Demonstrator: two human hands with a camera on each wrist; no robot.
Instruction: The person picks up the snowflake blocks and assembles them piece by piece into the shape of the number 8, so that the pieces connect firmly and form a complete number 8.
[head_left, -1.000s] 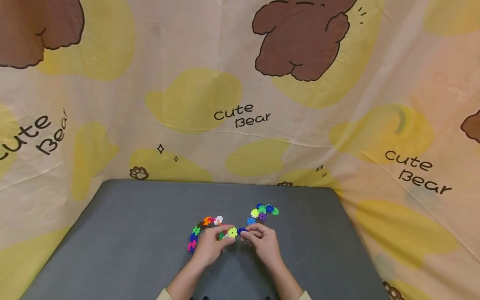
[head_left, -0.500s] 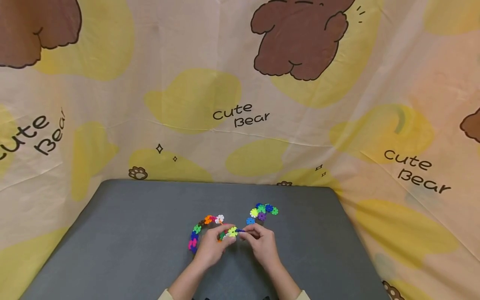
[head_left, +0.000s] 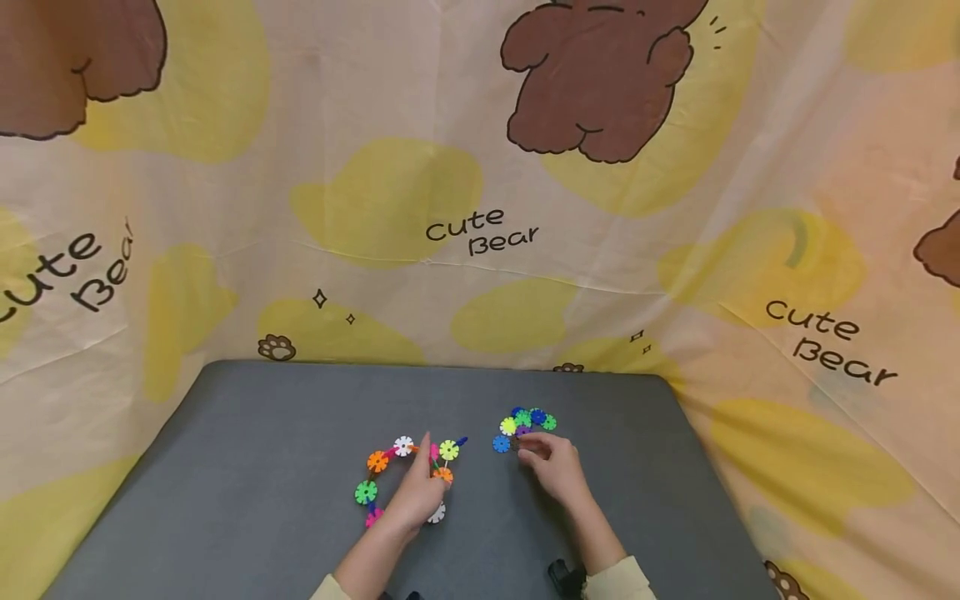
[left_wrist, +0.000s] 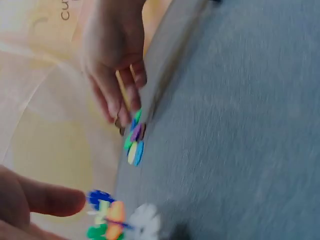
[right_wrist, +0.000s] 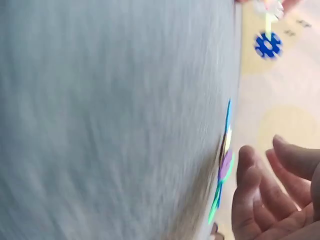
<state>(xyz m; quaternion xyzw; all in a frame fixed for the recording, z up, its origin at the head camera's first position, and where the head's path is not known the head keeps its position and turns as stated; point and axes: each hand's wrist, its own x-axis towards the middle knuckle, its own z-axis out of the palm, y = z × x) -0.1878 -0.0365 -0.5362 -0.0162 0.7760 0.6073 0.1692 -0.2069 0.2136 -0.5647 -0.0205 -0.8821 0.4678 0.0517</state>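
With my body at six o'clock and the gap between my hands as the dial's centre, the chain (head_left: 403, 447) of flat, notched discs curves round from nine to eleven, its pieces slotted together at turned angles. From the left come a green disc (head_left: 366, 492), an orange disc (head_left: 377, 462) and a white one, then, past my hand, a yellow-green disc (head_left: 448, 450) with a dark blue disc (head_left: 462, 441) nearly edge-on at its two o'clock side. My left hand (head_left: 418, 490) pinches the chain, index finger straight towards twelve; much of the contact is hidden, and whether the lower discs rest on the table (head_left: 270, 467) I cannot tell. Towards one lies a cluster (head_left: 523, 419) of blue, yellow, purple and green discs, overlapping. My right hand (head_left: 553, 467) is at three o'clock, its fingers parted and gently curved, the tips just beside the cluster; I cannot tell whether they touch it.

The table's left edge slants away at nine, with a wide grey stretch before the chain. At twelve, the far edge meets a printed cloth (head_left: 382, 200), well beyond both groups. At three, more grey surface separates my right forearm from the right edge
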